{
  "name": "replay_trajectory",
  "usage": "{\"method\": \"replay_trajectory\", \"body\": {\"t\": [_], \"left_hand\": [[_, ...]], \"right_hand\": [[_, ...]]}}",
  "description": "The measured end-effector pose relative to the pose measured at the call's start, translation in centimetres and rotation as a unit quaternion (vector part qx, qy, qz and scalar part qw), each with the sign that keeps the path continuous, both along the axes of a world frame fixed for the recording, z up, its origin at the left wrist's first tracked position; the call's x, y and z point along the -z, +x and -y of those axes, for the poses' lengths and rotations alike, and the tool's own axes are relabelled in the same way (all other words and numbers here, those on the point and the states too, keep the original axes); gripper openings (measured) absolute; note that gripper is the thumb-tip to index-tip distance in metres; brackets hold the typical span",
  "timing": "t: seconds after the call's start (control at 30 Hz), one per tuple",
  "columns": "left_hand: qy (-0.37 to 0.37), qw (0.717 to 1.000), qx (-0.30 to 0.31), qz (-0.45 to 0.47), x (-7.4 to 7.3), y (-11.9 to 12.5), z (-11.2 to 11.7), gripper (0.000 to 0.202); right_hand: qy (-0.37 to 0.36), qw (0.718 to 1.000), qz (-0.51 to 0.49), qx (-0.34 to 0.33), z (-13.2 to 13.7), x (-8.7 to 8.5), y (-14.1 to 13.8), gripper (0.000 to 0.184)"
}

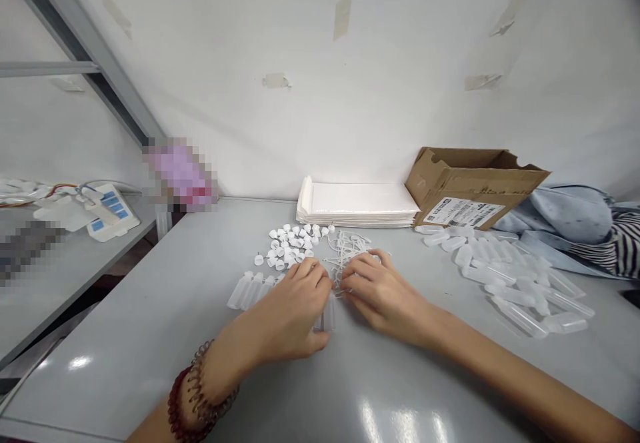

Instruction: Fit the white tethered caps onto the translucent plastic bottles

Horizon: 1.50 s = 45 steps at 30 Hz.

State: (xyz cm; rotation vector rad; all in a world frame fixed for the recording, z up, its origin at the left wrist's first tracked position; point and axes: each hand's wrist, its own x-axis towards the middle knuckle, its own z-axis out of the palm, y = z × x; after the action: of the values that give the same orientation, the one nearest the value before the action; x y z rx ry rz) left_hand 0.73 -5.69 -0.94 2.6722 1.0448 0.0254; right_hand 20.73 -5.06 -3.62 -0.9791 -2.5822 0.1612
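My left hand (297, 306) reaches over a row of clear plastic bottles (247, 291), hiding part of it. Its fingers are bent and closed, their tips near the bottle necks; what they grip is hidden. Facing it, my right hand (377, 289) has its fingers curled together at the near edge of a pile of thin white plastic strips (350, 244). Anything between these fingertips is too small to make out. The two hands' fingertips almost meet. Beyond my left hand lies a heap of small white caps (287, 246).
Loose translucent bottles (515, 295) are spread at the right of the grey table (165, 329). A stack of white padded envelopes (360, 203) and an open cardboard box (480, 189) stand by the wall. Blue cloth (565, 219) lies behind the bottles; another table (50, 276) is at left.
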Motion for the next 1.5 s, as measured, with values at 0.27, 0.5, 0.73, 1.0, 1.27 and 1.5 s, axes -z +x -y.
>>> {"method": "replay_trajectory", "body": {"t": [0.27,0.5,0.73,1.0,1.27,1.5], "left_hand": [[-0.032,0.999,-0.02,0.017,-0.1,0.2,-0.1,0.047],[-0.061,0.997,-0.014,0.038,0.1,0.3,-0.2,0.049],[-0.093,0.988,-0.028,0.122,0.4,0.2,-0.7,0.06],[-0.007,0.991,-0.046,0.127,1.1,4.5,-2.2,0.013],[0.018,0.996,-0.06,0.068,1.7,8.6,-3.0,0.022],[-0.069,0.98,-0.094,0.161,1.5,9.9,-3.6,0.011]], "right_hand": [[0.02,0.997,-0.048,0.057,-1.5,-2.6,2.1,0.015],[0.052,0.992,-0.079,0.079,-1.8,-3.2,2.9,0.01],[0.081,0.988,-0.078,0.102,-1.3,-3.2,3.9,0.01],[0.129,0.96,0.012,0.249,-0.6,0.0,11.9,0.019],[0.038,0.952,0.022,0.304,-0.1,-0.5,16.0,0.02],[-0.025,0.939,0.057,0.338,1.0,-2.2,16.5,0.022]]}}
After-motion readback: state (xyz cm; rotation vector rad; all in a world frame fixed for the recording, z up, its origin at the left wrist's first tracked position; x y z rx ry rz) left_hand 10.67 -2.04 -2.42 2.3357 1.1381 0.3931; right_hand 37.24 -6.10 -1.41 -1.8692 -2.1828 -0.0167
